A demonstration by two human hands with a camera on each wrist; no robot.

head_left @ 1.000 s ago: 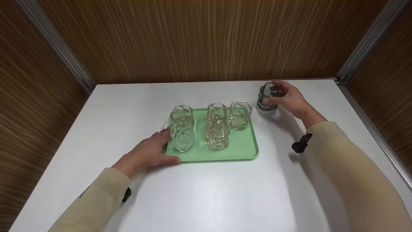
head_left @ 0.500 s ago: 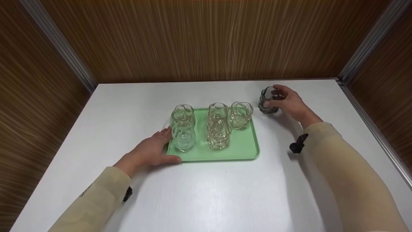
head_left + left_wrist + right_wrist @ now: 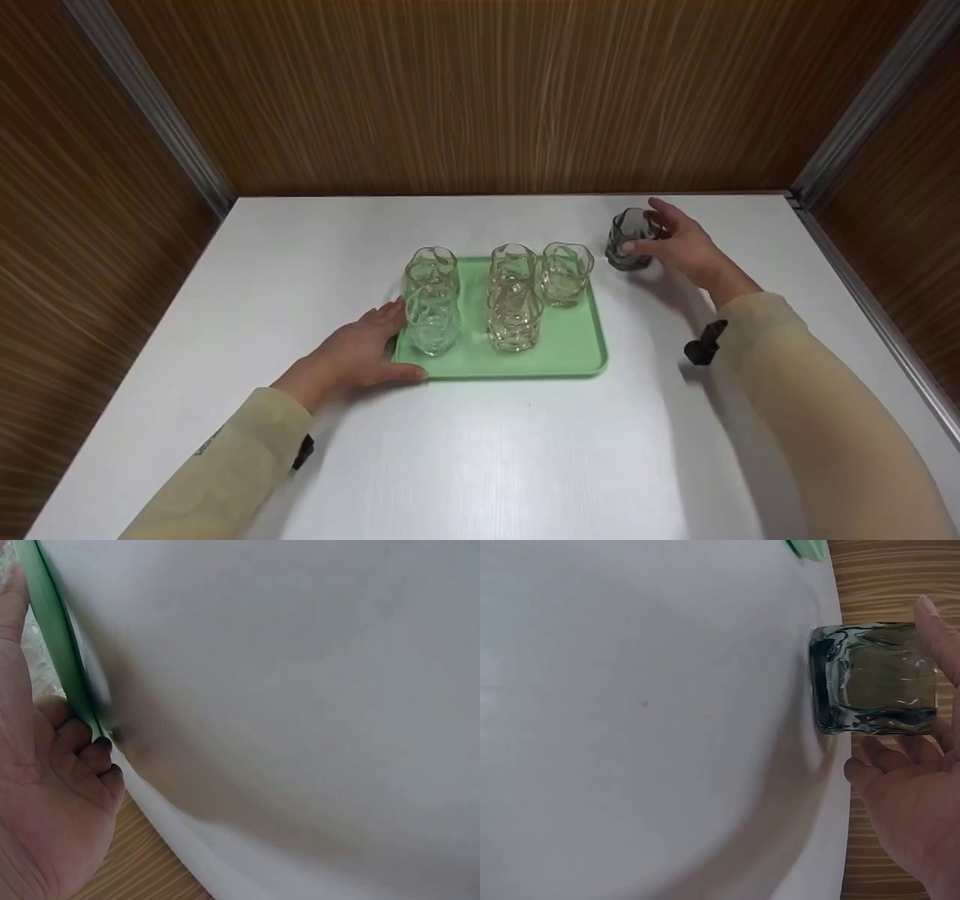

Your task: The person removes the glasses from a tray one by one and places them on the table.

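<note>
Dark smoky glass (image 3: 628, 240), wavy-walled, stands on white table (image 3: 480, 450) at 2 o'clock, just beside green tray (image 3: 570, 352). Right hand (image 3: 686, 247) cups it, thumb and fingers on its sides. Left hand (image 3: 352, 356) grips the tray's smooth plastic edge at 9 o'clock. Five clear rippled glasses (image 3: 512, 319) stand on it.

Looking like a staged recording booth or test cell, not a lived-in room: a plain white table (image 3: 480, 450) is filling the lower frame, wood-grain panel walls (image 3: 480, 97) are closing in at top, left and right, and metal corner strips (image 3: 150, 105) are running down the upper corners.
</note>
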